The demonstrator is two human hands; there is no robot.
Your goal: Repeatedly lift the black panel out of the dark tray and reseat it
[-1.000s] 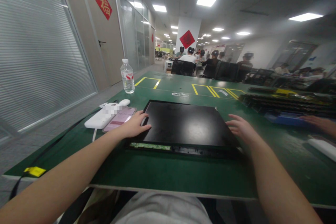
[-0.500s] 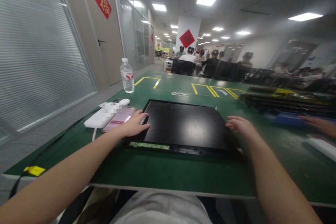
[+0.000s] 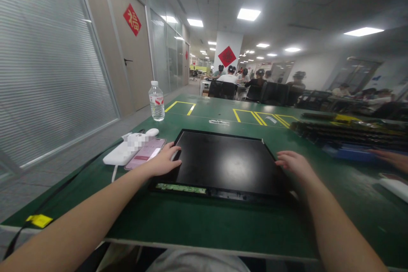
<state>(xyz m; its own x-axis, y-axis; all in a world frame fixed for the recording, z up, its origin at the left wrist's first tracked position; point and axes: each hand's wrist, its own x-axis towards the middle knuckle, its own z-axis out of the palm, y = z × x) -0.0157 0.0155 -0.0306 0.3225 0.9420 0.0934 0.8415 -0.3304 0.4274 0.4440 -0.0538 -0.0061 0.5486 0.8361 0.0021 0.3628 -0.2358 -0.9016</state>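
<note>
At the far left corner of the green tabletop (image 3: 204, 216) a yellow tag (image 3: 38, 220) sits on a black cable. Further in, a white power bank (image 3: 123, 153) lies beside a pink phone (image 3: 145, 153), with a small white mouse (image 3: 152, 132) behind them and 1 water bottle (image 3: 157, 101) standing upright near the far edge.

The left hand (image 3: 164, 160) rests on the left rim of the black panel (image 3: 226, 163), just beside the phone. Its fingers (image 3: 174, 149) are loosely bent and laid on top, not closed around anything.

The panel lies flat in the middle of the tabletop, directly in front of the person. A green circuit strip (image 3: 181, 188) is exposed along its near edge.

The right hand (image 3: 295, 163) touches the panel's right rim, its fingers (image 3: 282, 154) stretched out and slightly apart. Whether the thumb hooks under the edge cannot be told.

To the right, well apart from the panel, are a stack of dark boards (image 3: 347, 129) and a blue tray (image 3: 344, 151). Another person's hand (image 3: 390, 158) reaches in from the right edge above a white object (image 3: 395, 187).
</note>
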